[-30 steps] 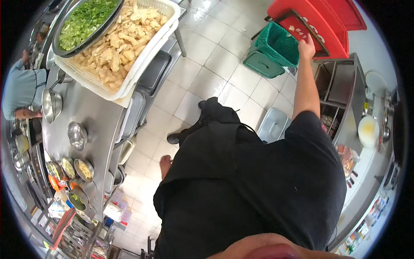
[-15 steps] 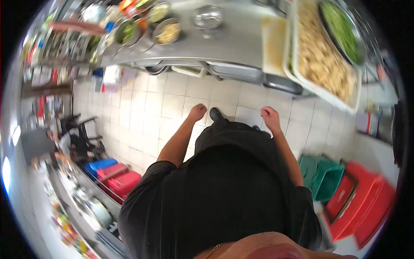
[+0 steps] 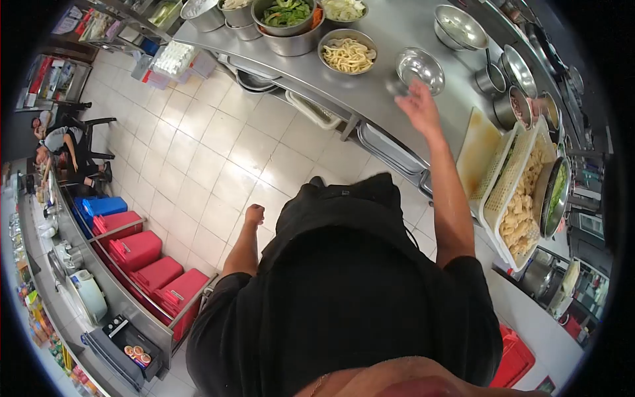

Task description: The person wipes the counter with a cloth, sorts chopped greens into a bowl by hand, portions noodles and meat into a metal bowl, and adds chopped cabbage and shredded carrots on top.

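Observation:
My right hand (image 3: 421, 111) is stretched over the steel counter (image 3: 370, 99), a little blurred, its fingers apart and nothing in them. Its fingertips overlap the near rim of a shiny metal bowl (image 3: 421, 68) in this view; whether they touch it I cannot tell. Left of that bowl stands a steel bowl of thick pale noodles (image 3: 348, 55). My left hand (image 3: 254, 214) hangs by my side above the tiled floor, fingers curled in a loose fist with nothing visible in it.
Green leafy vegetables (image 3: 286, 12) fill a pot at the counter's far left. On the right are a stained cutting board (image 3: 473, 155), a white basket of pale food pieces (image 3: 493, 215) and a small saucepan (image 3: 490, 79). Red bins (image 3: 135, 250) line the left side; a person (image 3: 63, 142) sits beyond.
My right hand has risen from beside my body to the counter by the metal bowl, its fingers opening. My left hand has moved lower and left. The view has turned and come nearer the counter.

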Demonstrator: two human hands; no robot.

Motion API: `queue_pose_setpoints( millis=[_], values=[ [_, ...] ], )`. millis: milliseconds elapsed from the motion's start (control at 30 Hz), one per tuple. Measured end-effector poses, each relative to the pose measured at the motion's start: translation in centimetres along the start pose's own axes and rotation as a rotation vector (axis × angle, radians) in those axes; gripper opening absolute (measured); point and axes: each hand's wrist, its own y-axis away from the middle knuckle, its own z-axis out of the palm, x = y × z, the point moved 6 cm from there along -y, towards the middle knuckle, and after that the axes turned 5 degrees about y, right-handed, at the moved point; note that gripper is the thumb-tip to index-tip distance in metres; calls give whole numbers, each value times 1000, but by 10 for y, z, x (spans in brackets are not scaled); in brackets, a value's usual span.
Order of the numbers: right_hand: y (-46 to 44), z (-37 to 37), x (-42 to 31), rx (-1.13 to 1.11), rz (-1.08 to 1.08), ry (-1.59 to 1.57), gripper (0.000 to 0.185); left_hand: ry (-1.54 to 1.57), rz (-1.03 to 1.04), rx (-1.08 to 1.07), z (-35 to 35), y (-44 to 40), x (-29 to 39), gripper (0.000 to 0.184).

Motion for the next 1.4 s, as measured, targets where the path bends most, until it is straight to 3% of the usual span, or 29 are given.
queue_pose_setpoints(
  millis=[100,300,433,533,600,667,733,833,933,1033,1133,1233,1333,1400],
  values=[
    [-66,9,-33,-4,-64,148,85,106,32,5,3,-12,26,18],
    [-233,40,-87,141,-438,522,84,118,167,-18,24,-12,113,17],
    [-331,94,-75,-34,-430,658,86,-142,319,-2,16,9,186,19],
    [-368,132,-71,-153,-396,876,85,-59,377,83,-7,-27,192,20],
    [-373,152,-68,-216,-430,964,85,37,282,187,-19,-6,223,20],
    [-382,167,-57,-196,-437,1026,83,234,275,261,-20,10,239,19],
    [-385,171,-58,-185,-419,1046,78,215,246,258,-13,8,233,18],
    [-389,169,-54,-221,-476,921,70,70,187,157,1,-3,204,18],
    [-395,172,-40,-155,-593,787,58,-188,303,137,3,-14,178,22],
    [-404,169,-35,-130,-541,710,46,-221,267,116,-2,-54,142,23],
    [-417,162,-28,-47,-463,648,42,-123,184,149,-14,-74,134,22],
    [-431,150,-19,30,-288,348,43,11,338,32,-32,-96,143,21],
    [-435,140,-14,-63,-12,-56,46,63,220,90,-40,-71,197,21],
    [-428,130,-24,-44,17,-228,40,89,231,102,-50,-66,223,21]
  ],
)
